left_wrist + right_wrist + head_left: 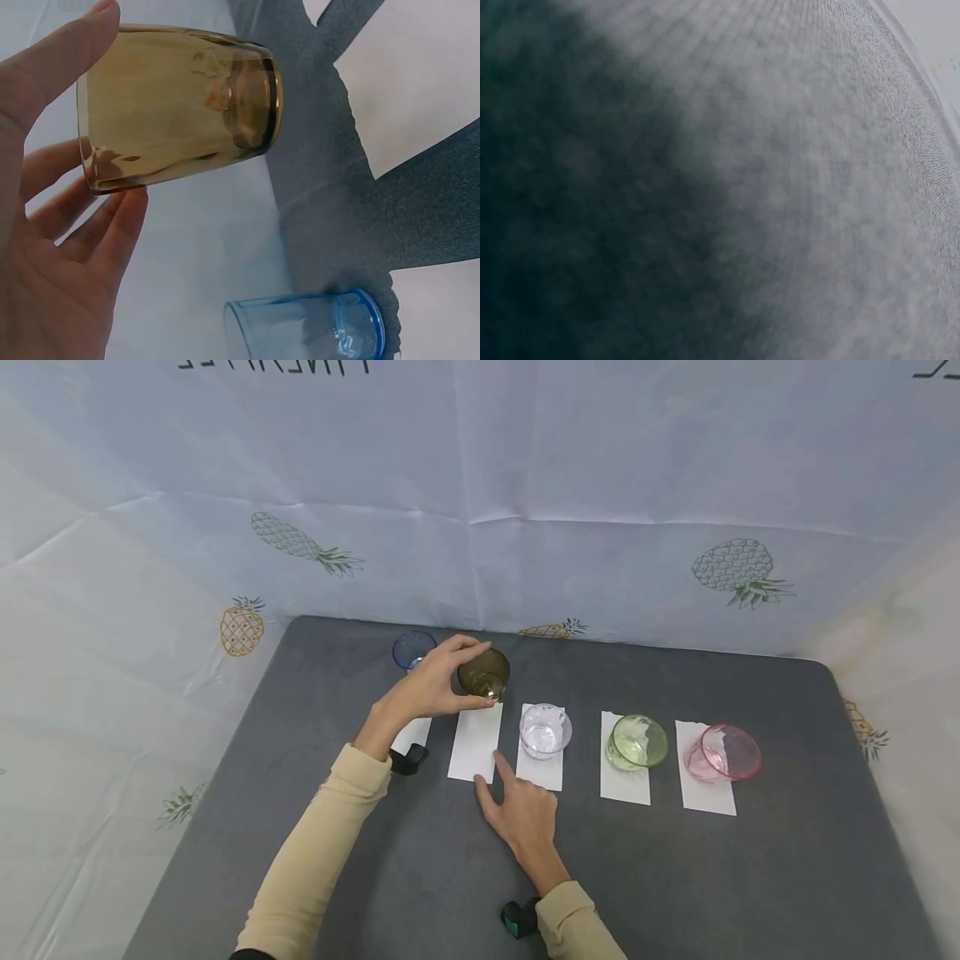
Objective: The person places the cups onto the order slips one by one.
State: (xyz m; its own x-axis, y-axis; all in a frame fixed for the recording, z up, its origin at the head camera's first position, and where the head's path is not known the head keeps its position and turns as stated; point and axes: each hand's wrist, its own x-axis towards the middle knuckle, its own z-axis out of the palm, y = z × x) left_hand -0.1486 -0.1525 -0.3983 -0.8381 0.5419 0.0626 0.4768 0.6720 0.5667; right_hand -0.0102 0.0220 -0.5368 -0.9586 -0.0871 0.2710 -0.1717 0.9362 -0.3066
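Note:
My left hand [429, 687] holds an amber glass [483, 675] between thumb and fingers, near its rim. In the left wrist view the amber glass [180, 105] appears raised off the table. Just below it in the head view lies a white paper strip [476, 745]. My right hand [525, 814] is low by that strip, index finger and thumb stretched out at its lower right edges. A blue glass [413, 649] stands left of the amber one, partly hidden by the left hand. The right wrist view shows only blurred dark and grey surfaces.
Rightward stand a clear glass [544, 732], a green glass [636, 743] and a pink glass [723, 752], each on a white strip. Another strip [412, 735] lies partly under the left wrist. A pineapple-print cloth [495, 560] hangs behind the grey table [795, 860].

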